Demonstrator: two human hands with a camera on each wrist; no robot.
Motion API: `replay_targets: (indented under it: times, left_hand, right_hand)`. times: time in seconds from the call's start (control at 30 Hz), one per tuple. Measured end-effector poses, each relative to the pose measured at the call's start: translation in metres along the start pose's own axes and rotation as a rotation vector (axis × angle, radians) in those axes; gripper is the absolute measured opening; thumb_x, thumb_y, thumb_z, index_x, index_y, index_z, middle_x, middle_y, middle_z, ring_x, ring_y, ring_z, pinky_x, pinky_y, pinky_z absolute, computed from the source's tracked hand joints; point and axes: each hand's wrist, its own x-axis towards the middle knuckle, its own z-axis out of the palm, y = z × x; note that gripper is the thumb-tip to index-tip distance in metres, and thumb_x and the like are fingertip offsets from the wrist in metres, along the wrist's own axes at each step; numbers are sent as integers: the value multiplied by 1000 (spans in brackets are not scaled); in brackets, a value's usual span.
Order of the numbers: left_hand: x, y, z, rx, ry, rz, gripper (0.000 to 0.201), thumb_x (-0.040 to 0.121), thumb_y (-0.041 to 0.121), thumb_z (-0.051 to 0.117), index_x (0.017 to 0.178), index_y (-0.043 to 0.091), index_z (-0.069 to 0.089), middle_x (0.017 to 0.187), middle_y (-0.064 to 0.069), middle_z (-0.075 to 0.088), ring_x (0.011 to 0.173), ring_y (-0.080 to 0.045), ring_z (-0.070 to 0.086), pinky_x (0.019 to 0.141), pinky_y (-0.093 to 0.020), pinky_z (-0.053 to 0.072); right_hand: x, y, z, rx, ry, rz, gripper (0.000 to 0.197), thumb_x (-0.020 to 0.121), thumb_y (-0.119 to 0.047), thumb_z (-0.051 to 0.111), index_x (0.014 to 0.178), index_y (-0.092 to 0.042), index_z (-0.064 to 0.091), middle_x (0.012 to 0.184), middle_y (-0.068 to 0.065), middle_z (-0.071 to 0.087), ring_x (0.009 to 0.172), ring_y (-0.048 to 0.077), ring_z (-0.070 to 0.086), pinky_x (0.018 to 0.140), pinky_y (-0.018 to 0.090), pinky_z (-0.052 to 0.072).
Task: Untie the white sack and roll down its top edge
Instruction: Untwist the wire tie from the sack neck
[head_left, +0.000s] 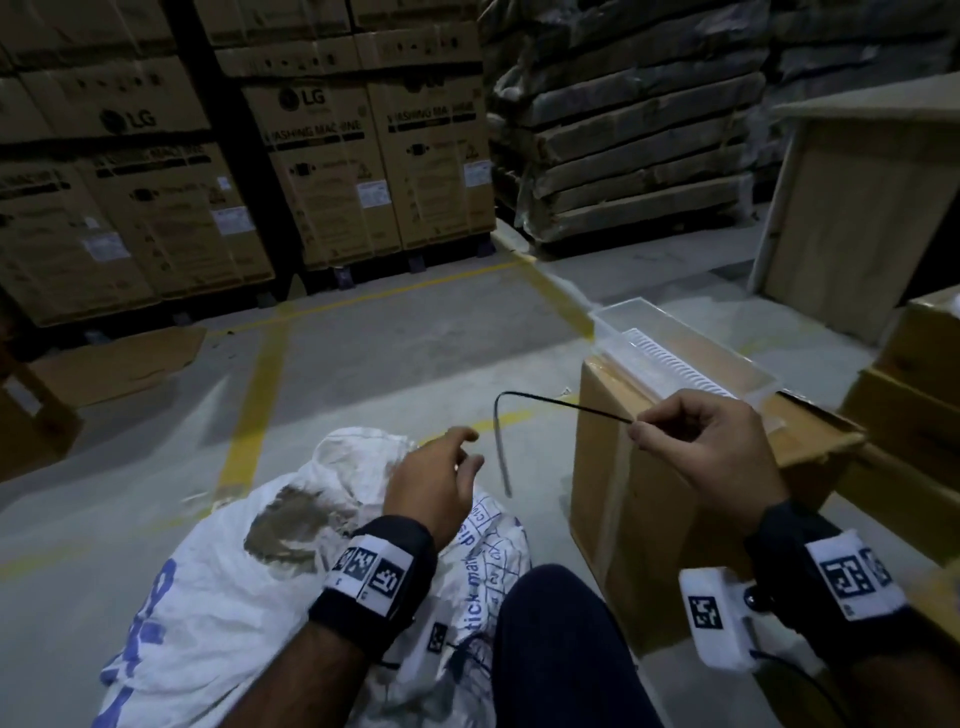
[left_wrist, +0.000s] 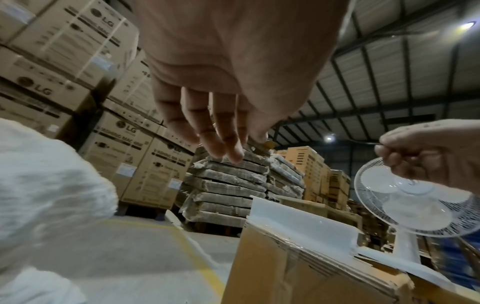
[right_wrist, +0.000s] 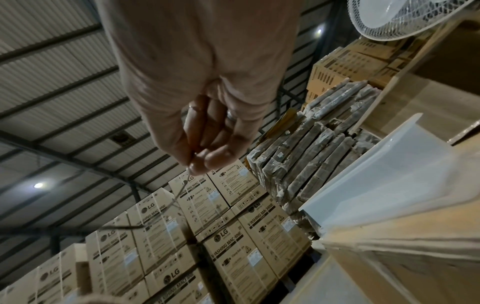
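Tie (head_left: 524, 410) off, pinched in my right hand (head_left: 711, 447); left hand (head_left: 436, 478) loose-fingered, empty, over the white sack (head_left: 228, 561) slumped on the floor; risk: stiff mouth fabric springs back unless I drop the tie first.

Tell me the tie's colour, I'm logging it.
Black; the tie, pinched by the right hand, shows best in the head view.

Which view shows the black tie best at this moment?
The head view: the black tie shows whole, pinched in the right hand, bent, free end hanging clear of the white sack. The right wrist view shows a blurred strand; the left wrist view only a short stub.
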Motion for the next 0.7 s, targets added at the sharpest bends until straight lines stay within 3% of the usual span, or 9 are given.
replay_targets:
  times: [0.1,0.2,0.23,0.3,0.4,0.5,0.6,0.7]
  left_hand:
    - [9,23,6,-214,40,-86,26,100,29,38,114,18,57,86,1,71,81,-20,65,74,-34,51]
    - [13,41,10,-650,-111,-279,42,101,41,31,105,11,60,80,-9,71,65,-21,64,56,-28,43]
    - [14,45,12,-688,-146,-283,44,99,45,32,105,12,60,82,-9,72,61,-20,63,53,-26,41]
    - [17,48,18,-544,-151,-203,37,94,48,45,106,16,57,84,0,70,58,-17,63,54,-23,42]
    - [29,46,29,-250,-84,-149,24,88,41,60,103,23,57,78,8,60,73,-14,58,68,-24,41]
    - [39,48,34,-285,-34,-128,20,92,31,55,83,17,65,71,7,60,71,-13,57,65,-24,41]
    - [44,55,36,-344,-6,-65,22,93,26,54,81,12,67,65,11,58,57,-3,50,59,-19,39]
    - [48,67,38,-422,-65,-52,21,93,20,53,76,15,65,59,9,58,47,-4,48,58,-22,42]
  right_hand:
    - [0,1,-2,-156,8,-88,7,77,-7,73,79,-14,71,74,-5,67,73,6,63,71,7,50]
    - [3,2,-3,-252,20,-158,7,76,-7,75,79,-13,71,73,-3,67,67,3,62,69,1,47]
    - [4,2,-3,-260,28,-167,7,76,-7,75,79,-13,72,73,-3,68,66,3,61,69,1,46]
    - [7,2,-3,-244,47,-178,5,76,-7,74,78,-11,72,72,-1,68,65,4,61,68,3,48]
    - [12,1,-3,-178,78,-183,3,76,-7,74,77,-8,72,70,-2,67,71,8,62,66,7,50]
    - [14,1,-3,-149,90,-150,3,76,-10,74,79,-9,72,72,-3,67,75,7,63,66,9,52]
    - [16,6,-3,-173,116,-112,4,78,-9,73,82,-11,72,75,-2,68,72,4,63,68,14,54]
    - [18,13,0,-142,113,-88,12,79,-5,71,87,-13,72,78,-4,68,74,4,63,70,14,54]
